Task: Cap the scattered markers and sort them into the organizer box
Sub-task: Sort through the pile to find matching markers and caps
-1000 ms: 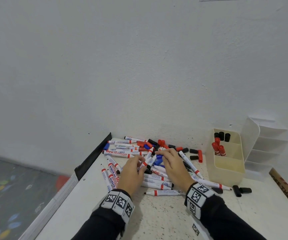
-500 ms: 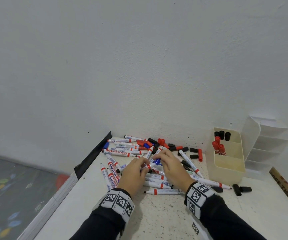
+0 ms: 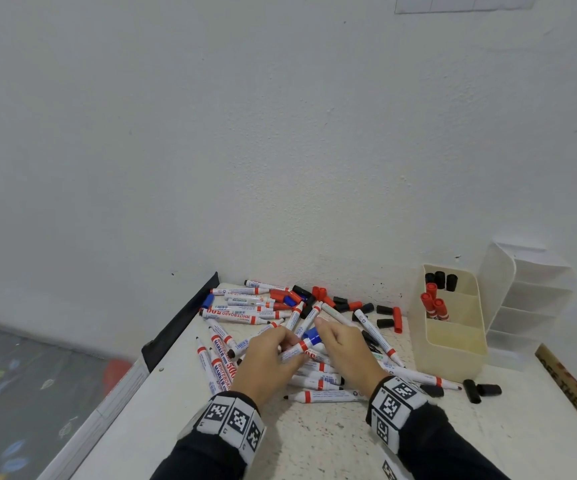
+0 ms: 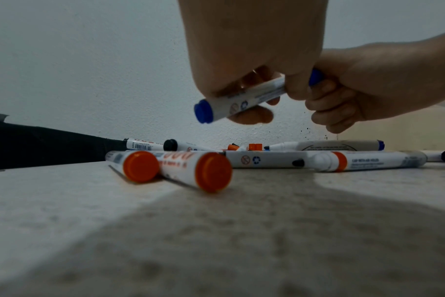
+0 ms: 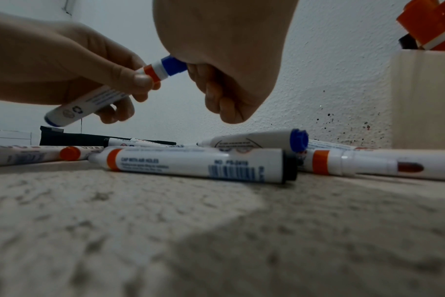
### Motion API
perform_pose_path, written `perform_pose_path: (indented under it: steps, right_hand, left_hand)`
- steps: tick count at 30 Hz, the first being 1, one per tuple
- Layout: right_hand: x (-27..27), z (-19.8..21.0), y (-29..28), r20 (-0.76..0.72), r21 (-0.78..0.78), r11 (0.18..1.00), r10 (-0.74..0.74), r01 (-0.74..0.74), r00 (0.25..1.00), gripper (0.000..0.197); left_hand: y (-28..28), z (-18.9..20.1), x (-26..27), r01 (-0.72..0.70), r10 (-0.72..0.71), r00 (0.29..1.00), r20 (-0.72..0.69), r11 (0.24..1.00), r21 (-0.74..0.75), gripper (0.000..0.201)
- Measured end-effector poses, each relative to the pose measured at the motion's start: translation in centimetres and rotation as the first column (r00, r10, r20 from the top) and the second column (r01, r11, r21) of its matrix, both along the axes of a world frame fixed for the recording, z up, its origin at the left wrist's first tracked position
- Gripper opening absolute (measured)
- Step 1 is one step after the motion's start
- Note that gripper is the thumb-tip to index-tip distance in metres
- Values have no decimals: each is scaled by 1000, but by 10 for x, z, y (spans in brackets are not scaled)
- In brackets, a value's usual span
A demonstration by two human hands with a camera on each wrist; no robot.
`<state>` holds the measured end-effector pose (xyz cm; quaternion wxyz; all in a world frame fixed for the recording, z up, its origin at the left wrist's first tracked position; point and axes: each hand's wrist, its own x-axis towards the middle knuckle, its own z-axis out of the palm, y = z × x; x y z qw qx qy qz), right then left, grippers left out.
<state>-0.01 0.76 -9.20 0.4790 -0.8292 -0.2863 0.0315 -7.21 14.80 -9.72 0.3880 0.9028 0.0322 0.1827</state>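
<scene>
A heap of white whiteboard markers [image 3: 245,311] and loose red, black and blue caps lies on the speckled table [image 3: 314,438] against the wall. Above the heap my left hand [image 3: 273,351] grips a white marker with a blue end plug [image 4: 203,110] by its barrel [image 5: 89,102]. My right hand [image 3: 342,344] holds a blue cap [image 3: 312,334] that sits on the marker's tip [image 5: 172,65]. The cream organizer box [image 3: 453,362] stands to the right with capped black markers [image 3: 441,280] in the back compartment and red ones [image 3: 434,304] in the middle.
A white tiered organizer [image 3: 529,289] stands behind the cream box. Two black caps [image 3: 481,389] lie in front of the box. A wooden ruler [image 3: 574,393] runs along the right edge. The table's left edge [image 3: 107,403] drops to the floor.
Both hands rose from the heap with a marker and a blue cap, and the cap now sits on the marker's tip.
</scene>
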Motion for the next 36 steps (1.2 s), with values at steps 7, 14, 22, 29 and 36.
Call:
perform_pose_path:
  steps: [7,14,22,29,36]
  right_hand:
    - [0,0,1,-16,77,997,-27,28,1000,47]
    - [-4,1,3,-13,86,996,-7,8,1000,45]
    - [-4,2,3,43,83,994,67,-70,997,39]
    - [-8,6,3,114,82,991,94,-104,989,37]
    - [-8,7,4,120,91,989,107,-118,987,38]
  left_hand:
    - [-3,4,-3,45,-45,999,4,994,98,22]
    - [-4,-1,-1,143,-137,986,-91,987,66,20]
    - [-10,9,-5,214,-239,965,-113,957,-196,32]
    - [-13,24,-16,208,-375,897,-236,826,-524,37]
    - [-17,25,-15,156,-373,891,-260,788,-595,39]
